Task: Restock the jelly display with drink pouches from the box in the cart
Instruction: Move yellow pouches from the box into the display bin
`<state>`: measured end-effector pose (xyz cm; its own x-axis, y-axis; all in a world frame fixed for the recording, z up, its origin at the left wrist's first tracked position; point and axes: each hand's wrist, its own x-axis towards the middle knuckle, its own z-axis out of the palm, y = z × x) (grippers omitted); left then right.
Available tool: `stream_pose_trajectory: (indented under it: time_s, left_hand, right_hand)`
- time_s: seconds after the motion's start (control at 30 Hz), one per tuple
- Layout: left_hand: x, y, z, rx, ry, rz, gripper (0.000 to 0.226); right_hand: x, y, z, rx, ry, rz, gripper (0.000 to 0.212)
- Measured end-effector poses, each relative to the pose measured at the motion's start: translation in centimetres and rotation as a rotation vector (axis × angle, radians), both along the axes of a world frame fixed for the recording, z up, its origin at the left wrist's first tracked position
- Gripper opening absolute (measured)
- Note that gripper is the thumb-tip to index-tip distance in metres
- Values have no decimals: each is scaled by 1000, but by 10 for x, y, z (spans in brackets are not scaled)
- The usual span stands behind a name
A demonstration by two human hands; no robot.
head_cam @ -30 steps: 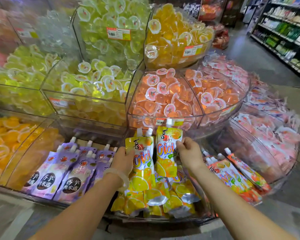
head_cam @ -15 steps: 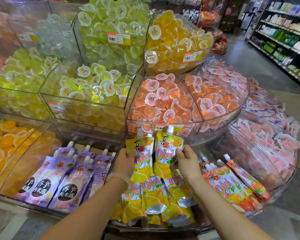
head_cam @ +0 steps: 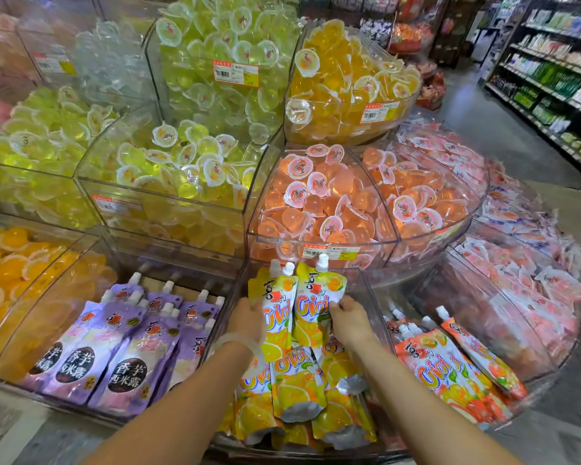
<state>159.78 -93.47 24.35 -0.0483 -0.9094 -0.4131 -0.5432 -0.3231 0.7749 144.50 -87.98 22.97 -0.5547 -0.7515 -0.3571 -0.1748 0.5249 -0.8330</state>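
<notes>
Both hands in the clear bin [head_cam: 366,290] at the front of the jelly display. My left hand [head_cam: 249,318] pinches the left edge of one orange drink pouch [head_cam: 277,307]; my right hand [head_cam: 348,318] pinches the right edge of a second orange pouch [head_cam: 316,303]. The two pouches stand side by side, touching, long axis running away from me, white caps pointing up and back toward the peach jelly cups [head_cam: 326,199]. Printed fronts face me. They rest over a row of orange pouches [head_cam: 299,391] lying flat, caps likewise away. Purple pouches [head_cam: 125,357] fill the bin to the left. A third cap shows behind the left pouch, probably another pouch; view unclear.
</notes>
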Motion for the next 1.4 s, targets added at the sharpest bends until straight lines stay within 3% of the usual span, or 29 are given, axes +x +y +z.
stream_pose_trajectory:
  time_s: [0.1, 0.17, 0.23, 0.37, 0.4, 0.57, 0.77, 0.87, 0.97, 1.03, 1.13, 1.23, 1.3, 1.33, 1.4]
  left_hand:
    - [0, 1, -2, -75, 6, -103, 24]
    - [-8, -1, -6, -64, 7, -152, 29]
    - [-16, -5, -6, -34, -30, -120, 39]
    - [-18, -1, 0, 16, -137, -134, 34]
    - [-15, 1, 0, 41, -126, -158, 27]
    - [-7, 9, -10, 202, -8, -142, 29]
    - [-11, 3, -4, 195, 108, -77, 40]
    - [-3, 2, -9, 121, -42, -139, 26]
    - [4, 5, -5, 14, -193, -274, 30]
    - [8, 8, 2, -18, -255, -384, 10]
    - [13, 17, 11, 16, -293, -636, 43]
    - [20, 39, 9, 125, -445, -989, 94]
    - [24, 46, -22, 123, -585, -1078, 126]
    - [25, 48, -32, 125, -632, -1113, 131]
    - [27, 58, -19, 71, -695, -1242, 110]
  right_hand:
    - [-4, 1, 3, -36, 98, -58, 34]
    - [-6, 1, 11, -4, 149, -49, 32]
    - [-7, 1, 16, 117, 187, 19, 18]
    - [-6, 6, 11, 325, 193, 158, 39]
    - [-4, 10, 11, 356, 191, 202, 42]
    - [4, 26, 6, 409, 221, 293, 44]
    - [6, 29, 5, 417, 264, 282, 36]
    - [8, 29, 7, 380, 310, 276, 40]
    - [11, 32, 12, 334, 400, 297, 44]
    - [13, 34, 17, 297, 468, 307, 39]
    - [15, 39, 26, 279, 555, 367, 33]
    - [24, 54, 27, 376, 568, 550, 32]
    - [33, 64, 23, 435, 615, 650, 35]
    - [36, 68, 21, 437, 649, 673, 38]
    - [39, 74, 23, 406, 708, 676, 43]
